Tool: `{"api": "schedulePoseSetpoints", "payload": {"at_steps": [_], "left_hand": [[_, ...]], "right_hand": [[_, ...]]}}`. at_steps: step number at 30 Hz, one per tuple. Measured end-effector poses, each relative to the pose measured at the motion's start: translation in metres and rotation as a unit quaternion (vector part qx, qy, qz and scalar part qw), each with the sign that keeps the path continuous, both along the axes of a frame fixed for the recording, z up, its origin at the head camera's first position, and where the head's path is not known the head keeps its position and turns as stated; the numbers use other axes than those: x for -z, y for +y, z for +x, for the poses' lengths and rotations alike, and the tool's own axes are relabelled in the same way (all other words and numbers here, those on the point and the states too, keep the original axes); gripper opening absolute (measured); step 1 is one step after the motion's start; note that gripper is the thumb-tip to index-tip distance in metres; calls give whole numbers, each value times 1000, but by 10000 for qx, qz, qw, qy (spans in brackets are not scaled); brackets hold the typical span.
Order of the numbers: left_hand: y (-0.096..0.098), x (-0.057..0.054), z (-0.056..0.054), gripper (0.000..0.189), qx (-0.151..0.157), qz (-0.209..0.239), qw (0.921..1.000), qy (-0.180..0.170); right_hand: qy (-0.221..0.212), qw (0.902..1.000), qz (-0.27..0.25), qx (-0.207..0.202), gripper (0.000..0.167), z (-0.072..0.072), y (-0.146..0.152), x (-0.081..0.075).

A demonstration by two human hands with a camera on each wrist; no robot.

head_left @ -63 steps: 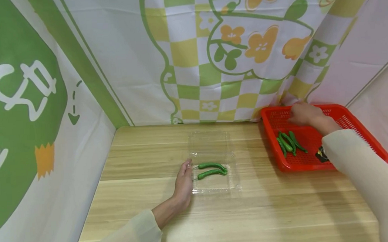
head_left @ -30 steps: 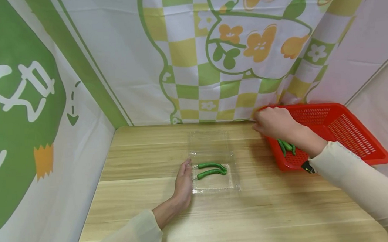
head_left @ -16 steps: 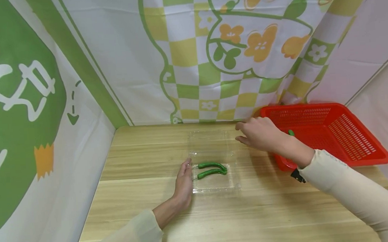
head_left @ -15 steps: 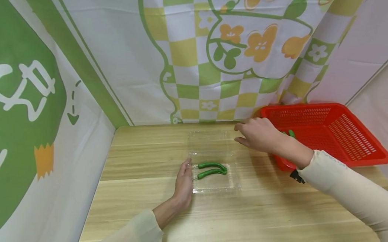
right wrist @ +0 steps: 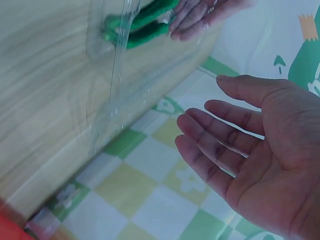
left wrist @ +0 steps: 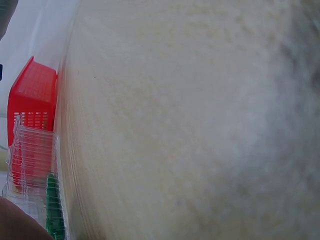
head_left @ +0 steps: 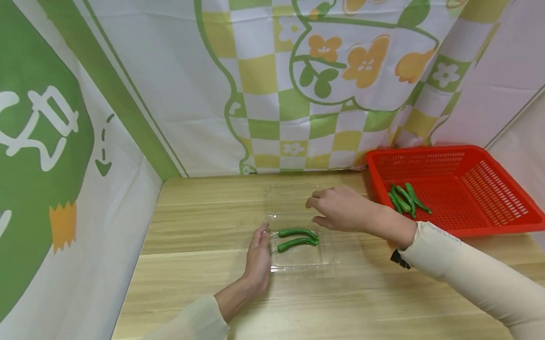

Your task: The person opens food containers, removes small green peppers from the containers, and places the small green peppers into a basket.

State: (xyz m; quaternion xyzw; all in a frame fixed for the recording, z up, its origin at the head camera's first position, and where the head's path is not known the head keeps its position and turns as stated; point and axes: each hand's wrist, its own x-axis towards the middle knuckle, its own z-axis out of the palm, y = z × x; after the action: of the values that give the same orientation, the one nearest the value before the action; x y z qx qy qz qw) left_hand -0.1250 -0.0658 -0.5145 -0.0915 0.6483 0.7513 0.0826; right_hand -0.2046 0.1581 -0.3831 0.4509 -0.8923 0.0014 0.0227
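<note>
A clear plastic clamshell box (head_left: 301, 264) lies opened on the table, its transparent lid (head_left: 293, 199) folded back toward the wall. Two green chili peppers (head_left: 298, 244) lie side by side in its base. My left hand (head_left: 257, 259) rests against the box's left side, fingers extended along the wall; through the plastic, the right wrist view also shows these fingers (right wrist: 190, 20). Over the lid's right part hovers my right hand (head_left: 342, 209), palm down. In the right wrist view its fingers are spread and loosely bent, with nothing in them.
A red perforated plastic basket (head_left: 473, 230) stands at the back right of the wooden table (head_left: 337, 306). Several more green chili peppers (head_left: 403, 199) lie in its left part. A printed cloth (head_left: 267, 82) hangs along the table's back edge.
My right hand has come out of the basket, moved left past its rim, and now hovers over the box lid. My left hand and the box have stayed put.
</note>
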Motion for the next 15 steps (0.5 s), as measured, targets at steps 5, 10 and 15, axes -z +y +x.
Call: {"api": "schedulePoseSetpoints", "payload": {"at_steps": [5, 10, 15], "left_hand": [[1, -1, 0, 53, -43, 3, 10000, -7], [0, 0, 0, 53, -26, 29, 10000, -58], [0, -1, 0, 54, 55, -28, 10000, -62]], "right_hand": [[-187, 9997, 117, -70, 33, 2, -10, 9], [-550, 9982, 251, 20, 36, 2, -21, 20], [-682, 9967, 412, -144, 29, 4, -31, 33]]}}
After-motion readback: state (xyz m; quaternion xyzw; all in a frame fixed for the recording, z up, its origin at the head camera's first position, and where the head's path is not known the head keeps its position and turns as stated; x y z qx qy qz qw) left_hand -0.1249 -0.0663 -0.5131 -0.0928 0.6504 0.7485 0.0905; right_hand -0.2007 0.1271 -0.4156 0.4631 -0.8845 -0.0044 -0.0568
